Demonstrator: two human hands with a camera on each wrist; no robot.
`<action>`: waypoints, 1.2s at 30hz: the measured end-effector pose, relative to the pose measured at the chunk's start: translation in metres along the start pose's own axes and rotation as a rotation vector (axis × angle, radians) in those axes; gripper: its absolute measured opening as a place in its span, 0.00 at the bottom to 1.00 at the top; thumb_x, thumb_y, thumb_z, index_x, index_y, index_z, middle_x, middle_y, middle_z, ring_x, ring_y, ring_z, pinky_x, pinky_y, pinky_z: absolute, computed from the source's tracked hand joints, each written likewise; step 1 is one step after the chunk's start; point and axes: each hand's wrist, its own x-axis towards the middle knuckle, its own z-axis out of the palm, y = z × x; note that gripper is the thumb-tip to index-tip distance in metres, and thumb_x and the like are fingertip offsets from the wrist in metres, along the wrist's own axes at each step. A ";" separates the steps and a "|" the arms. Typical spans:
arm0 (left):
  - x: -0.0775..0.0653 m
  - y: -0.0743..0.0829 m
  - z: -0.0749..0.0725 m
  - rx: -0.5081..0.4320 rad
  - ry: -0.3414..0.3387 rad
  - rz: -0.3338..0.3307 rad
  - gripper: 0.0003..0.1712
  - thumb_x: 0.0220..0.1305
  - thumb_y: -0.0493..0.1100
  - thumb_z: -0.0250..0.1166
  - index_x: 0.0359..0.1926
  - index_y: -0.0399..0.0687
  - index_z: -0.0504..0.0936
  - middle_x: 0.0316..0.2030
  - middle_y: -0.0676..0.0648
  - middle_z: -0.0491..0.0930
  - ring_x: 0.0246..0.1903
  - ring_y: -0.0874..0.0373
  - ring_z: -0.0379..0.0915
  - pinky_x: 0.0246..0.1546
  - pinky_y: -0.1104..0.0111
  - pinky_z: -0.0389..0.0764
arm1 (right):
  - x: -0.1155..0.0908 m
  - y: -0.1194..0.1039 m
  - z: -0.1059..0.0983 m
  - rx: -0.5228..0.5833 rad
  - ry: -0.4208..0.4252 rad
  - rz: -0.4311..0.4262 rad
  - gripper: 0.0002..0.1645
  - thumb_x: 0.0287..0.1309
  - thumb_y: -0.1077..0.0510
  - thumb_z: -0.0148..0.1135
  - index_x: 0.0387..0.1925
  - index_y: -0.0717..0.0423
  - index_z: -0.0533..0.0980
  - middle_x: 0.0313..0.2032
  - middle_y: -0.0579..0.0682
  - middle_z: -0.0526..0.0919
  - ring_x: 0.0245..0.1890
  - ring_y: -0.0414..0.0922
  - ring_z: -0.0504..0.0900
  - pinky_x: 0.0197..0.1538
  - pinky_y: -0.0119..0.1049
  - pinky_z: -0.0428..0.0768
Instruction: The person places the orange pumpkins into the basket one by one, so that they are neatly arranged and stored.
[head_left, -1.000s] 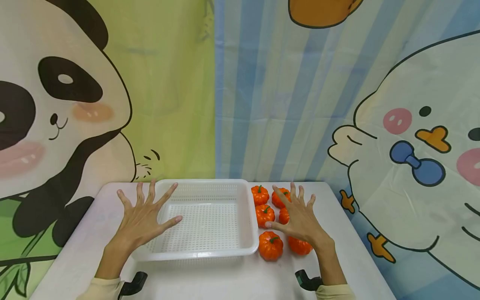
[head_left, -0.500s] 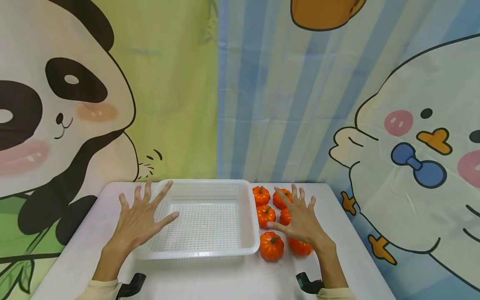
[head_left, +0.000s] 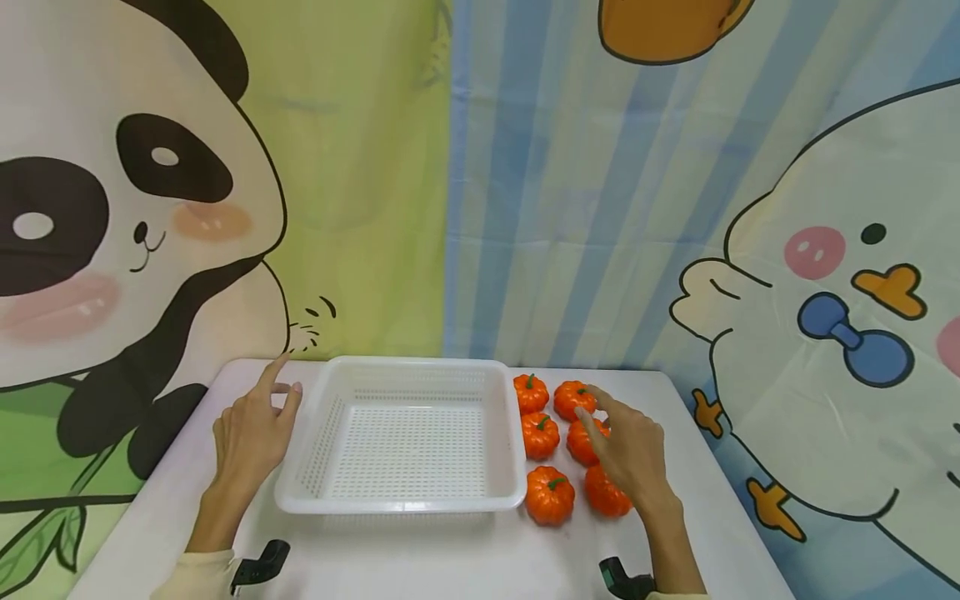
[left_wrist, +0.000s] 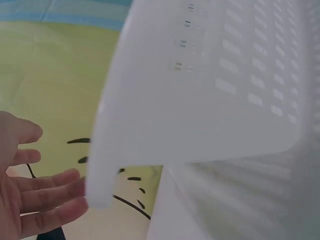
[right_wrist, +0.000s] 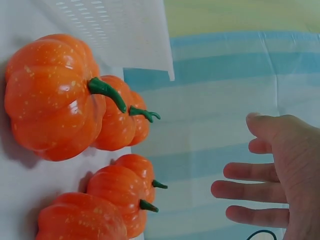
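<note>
Your left hand (head_left: 251,432) holds nothing, its index finger extended and its thumb set apart, just beside the basket (head_left: 401,506). The basket stands mouth up on the desk (head_left: 375,557), to the right of that hand; its broad, flat base presumably keeps it steady without a grip. Your right hand (head_left: 632,443) is likewise wide, with a gap between thumb and forefinger, and grips nothing. Below it and to its left sit six pumpkins (head_left: 550,496) in two files of three, the inner file just beside the basket's wall. Those stems that show point upward, probably because each fruit rests on its flatter underside, which should check rolling; the close files seem laid to suit your right hand's reach.
</note>
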 end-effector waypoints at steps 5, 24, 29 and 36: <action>-0.001 -0.012 0.008 -0.042 -0.038 -0.033 0.32 0.76 0.56 0.52 0.77 0.60 0.61 0.50 0.33 0.85 0.28 0.46 0.82 0.21 0.66 0.62 | -0.005 0.004 -0.001 -0.013 0.052 -0.001 0.30 0.62 0.44 0.68 0.63 0.47 0.78 0.35 0.51 0.90 0.20 0.40 0.76 0.24 0.28 0.71; -0.010 -0.037 0.049 -0.227 -0.091 -0.095 0.27 0.73 0.56 0.58 0.70 0.58 0.73 0.48 0.42 0.84 0.30 0.61 0.77 0.29 0.68 0.69 | -0.021 0.018 0.004 -0.007 0.073 0.049 0.28 0.61 0.44 0.69 0.61 0.48 0.80 0.33 0.51 0.90 0.17 0.38 0.70 0.18 0.27 0.66; -0.012 -0.040 0.055 -0.278 -0.092 -0.134 0.23 0.73 0.57 0.58 0.65 0.61 0.78 0.48 0.49 0.84 0.28 0.69 0.75 0.26 0.70 0.71 | -0.024 0.021 0.007 -0.013 0.079 0.045 0.28 0.60 0.44 0.70 0.60 0.49 0.80 0.32 0.51 0.89 0.17 0.38 0.69 0.17 0.27 0.65; -0.015 -0.042 0.054 -0.336 -0.098 -0.183 0.24 0.72 0.58 0.59 0.65 0.63 0.78 0.50 0.53 0.81 0.26 0.68 0.78 0.23 0.71 0.73 | -0.026 0.022 0.013 0.000 0.060 0.061 0.28 0.61 0.45 0.70 0.60 0.49 0.80 0.33 0.52 0.89 0.19 0.39 0.72 0.20 0.27 0.67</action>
